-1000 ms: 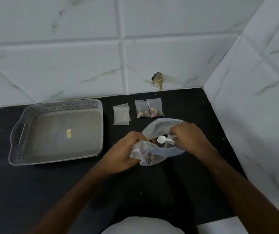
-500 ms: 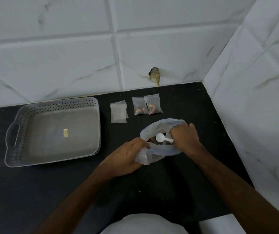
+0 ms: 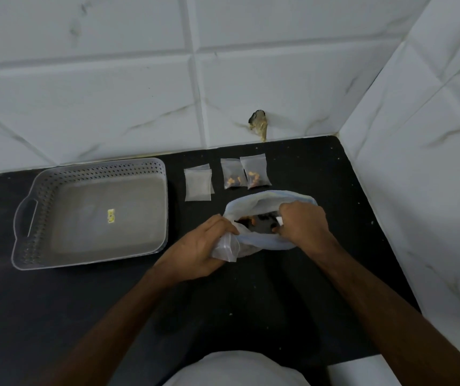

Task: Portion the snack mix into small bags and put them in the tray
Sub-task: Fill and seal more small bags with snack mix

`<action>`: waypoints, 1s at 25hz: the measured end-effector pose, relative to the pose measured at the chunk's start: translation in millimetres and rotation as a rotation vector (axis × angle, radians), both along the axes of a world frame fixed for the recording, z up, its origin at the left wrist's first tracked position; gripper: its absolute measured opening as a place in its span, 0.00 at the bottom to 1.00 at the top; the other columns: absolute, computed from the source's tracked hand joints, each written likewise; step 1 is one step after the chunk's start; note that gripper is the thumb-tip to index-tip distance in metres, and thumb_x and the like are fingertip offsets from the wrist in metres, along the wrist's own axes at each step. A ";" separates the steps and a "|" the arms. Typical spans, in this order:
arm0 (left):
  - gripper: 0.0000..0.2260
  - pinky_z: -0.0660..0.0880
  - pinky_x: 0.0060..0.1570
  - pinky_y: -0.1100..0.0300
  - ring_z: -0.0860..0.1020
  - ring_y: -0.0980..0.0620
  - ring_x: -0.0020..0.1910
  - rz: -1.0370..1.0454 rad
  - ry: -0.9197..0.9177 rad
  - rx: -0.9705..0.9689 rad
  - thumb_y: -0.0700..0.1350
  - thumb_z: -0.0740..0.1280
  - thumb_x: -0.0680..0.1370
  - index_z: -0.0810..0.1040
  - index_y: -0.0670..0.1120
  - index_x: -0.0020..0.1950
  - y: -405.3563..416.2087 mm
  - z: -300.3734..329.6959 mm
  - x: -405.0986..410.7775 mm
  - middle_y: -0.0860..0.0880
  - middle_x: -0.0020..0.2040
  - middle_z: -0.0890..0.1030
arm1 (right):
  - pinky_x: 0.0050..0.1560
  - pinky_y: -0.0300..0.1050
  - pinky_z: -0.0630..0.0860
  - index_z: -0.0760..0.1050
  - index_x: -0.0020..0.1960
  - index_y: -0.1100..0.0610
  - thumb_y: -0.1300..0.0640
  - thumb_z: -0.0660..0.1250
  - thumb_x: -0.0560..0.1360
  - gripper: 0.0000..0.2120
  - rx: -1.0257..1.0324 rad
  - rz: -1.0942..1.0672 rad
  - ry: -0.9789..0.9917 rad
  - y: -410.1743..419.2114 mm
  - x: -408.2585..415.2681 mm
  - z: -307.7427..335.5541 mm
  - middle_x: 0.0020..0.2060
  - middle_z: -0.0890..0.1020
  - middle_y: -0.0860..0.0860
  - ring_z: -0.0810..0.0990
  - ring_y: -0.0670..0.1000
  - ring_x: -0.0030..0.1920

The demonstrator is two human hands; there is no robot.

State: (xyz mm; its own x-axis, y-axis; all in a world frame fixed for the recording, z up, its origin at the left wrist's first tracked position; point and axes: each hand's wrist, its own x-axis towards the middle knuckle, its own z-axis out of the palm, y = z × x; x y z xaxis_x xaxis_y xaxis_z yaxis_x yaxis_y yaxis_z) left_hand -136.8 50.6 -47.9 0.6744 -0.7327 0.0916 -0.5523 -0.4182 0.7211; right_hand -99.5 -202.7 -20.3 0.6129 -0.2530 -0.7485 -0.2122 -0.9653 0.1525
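Two hands working at a large translucent plastic bag of snack mix (image 3: 267, 242) sitting on the black worktop (image 3: 84, 302), near its right end by the white tiled corner. Left hand (image 3: 203, 246) clenching a small clear zip bag (image 3: 226, 247) at the big bag's near-left rim, fingers wrapping the crumpled film. Right hand (image 3: 302, 222) reaching down into the big bag's open mouth, fingers curling inward over a small white object (image 3: 279, 220) showing just at the knuckles; too hidden to tell what that object is. Dark and orange pieces of snack mix (image 3: 259, 220) showing inside the opening between the two hands. Lying flat beyond the big bag, toward the wall: two small clear zip bags holding snack mix (image 3: 246, 174), touching side by side, and to their left a flat stack of empty small clear bags (image 3: 198, 182), slightly apart from them. Sitting well to the left, a grey perforated plastic tray with a side handle (image 3: 28, 218), holding no bags, only a small yellow sticker (image 3: 110, 215) showing on its floor. Showing on the white marbled wall tile (image 3: 111, 93) above the filled bags, a chipped brownish hole (image 3: 258, 125).
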 end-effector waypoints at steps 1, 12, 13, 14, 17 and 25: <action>0.22 0.78 0.57 0.52 0.76 0.55 0.60 0.012 -0.010 -0.001 0.48 0.73 0.75 0.71 0.49 0.66 1.6 0.8 5.3 0.52 0.63 0.72 | 0.67 0.50 0.68 0.67 0.73 0.57 0.50 0.65 0.81 0.23 -0.003 -0.007 -0.016 -1.4 -1.7 1.9 0.69 0.72 0.56 0.72 0.55 0.69; 0.17 0.73 0.66 0.57 0.75 0.49 0.68 0.195 0.134 -0.286 0.43 0.74 0.76 0.77 0.44 0.64 3.0 4.6 0.4 0.48 0.66 0.75 | 0.46 0.53 0.78 0.75 0.53 0.53 0.50 0.63 0.79 0.08 0.230 0.168 -0.612 5.9 -26.5 -19.1 0.47 0.82 0.53 0.82 0.57 0.47; 0.16 0.72 0.67 0.57 0.74 0.49 0.68 0.293 0.175 -0.318 0.44 0.73 0.76 0.77 0.46 0.63 4.2 0.8 -3.0 0.49 0.67 0.75 | 0.46 0.53 0.78 0.75 0.52 0.53 0.50 0.62 0.79 0.07 0.231 0.160 -0.630 6.6 -26.1 -25.0 0.46 0.82 0.53 0.82 0.57 0.46; 0.15 0.73 0.67 0.56 0.75 0.51 0.68 0.404 0.236 -0.325 0.45 0.73 0.77 0.77 0.49 0.63 6.1 -7.4 -6.6 0.50 0.66 0.75 | 0.45 0.52 0.77 0.75 0.51 0.52 0.49 0.62 0.79 0.07 0.237 0.155 -0.642 7.5 -25.6 -28.4 0.45 0.82 0.53 0.82 0.56 0.46; 0.15 0.76 0.64 0.44 0.79 0.52 0.62 0.593 0.574 -0.237 0.54 0.74 0.75 0.77 0.62 0.60 9.6 -34.6 -12.2 0.52 0.63 0.78 | 0.44 0.51 0.78 0.76 0.50 0.51 0.48 0.63 0.78 0.07 0.295 0.125 -0.644 8.2 -25.4 -32.0 0.43 0.82 0.51 0.81 0.55 0.44; 0.11 0.77 0.54 0.58 0.82 0.56 0.55 0.529 0.760 -0.182 0.44 0.72 0.79 0.77 0.51 0.60 -9.4 -47.2 -3.3 0.51 0.56 0.83 | 0.42 0.40 0.75 0.80 0.43 0.54 0.56 0.67 0.78 0.06 0.579 -0.040 -0.428 12.5 -12.4 -36.0 0.33 0.78 0.44 0.75 0.42 0.34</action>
State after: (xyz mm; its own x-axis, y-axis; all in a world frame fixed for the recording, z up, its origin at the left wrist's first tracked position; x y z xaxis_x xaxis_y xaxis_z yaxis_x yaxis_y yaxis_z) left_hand -140.1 41.2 -95.1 0.8413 -0.3322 -0.4265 0.3220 -0.3257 0.8889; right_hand -112.0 -190.2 -56.3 0.8809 0.0834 -0.4658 -0.1758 -0.8562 -0.4858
